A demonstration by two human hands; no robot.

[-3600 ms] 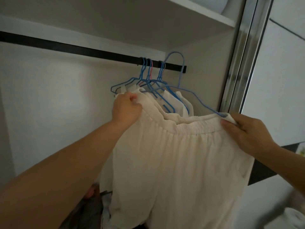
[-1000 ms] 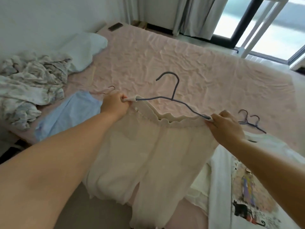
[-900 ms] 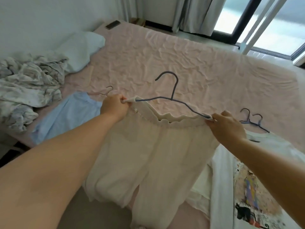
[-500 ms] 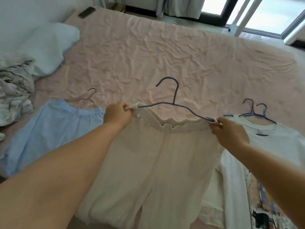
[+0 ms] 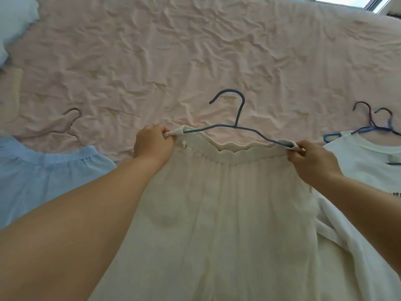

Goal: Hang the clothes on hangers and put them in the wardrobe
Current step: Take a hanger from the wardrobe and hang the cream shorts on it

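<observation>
Over bed, hands (image 5: 219, 155) pinching waistband (image 5: 234, 152)

Soft, even daylight fills the scene, brightest toward the top right corner, where a window (image 5: 355, 1) edge glares white. The wrinkled pink bed sheet (image 5: 195, 51) shows gentle shadows in its creases. Wide-angle distortion bends the edges, enlarging the near left forearm (image 5: 76, 224). Detail is slightly soft and smeared throughout, with no harsh shadows.
</observation>
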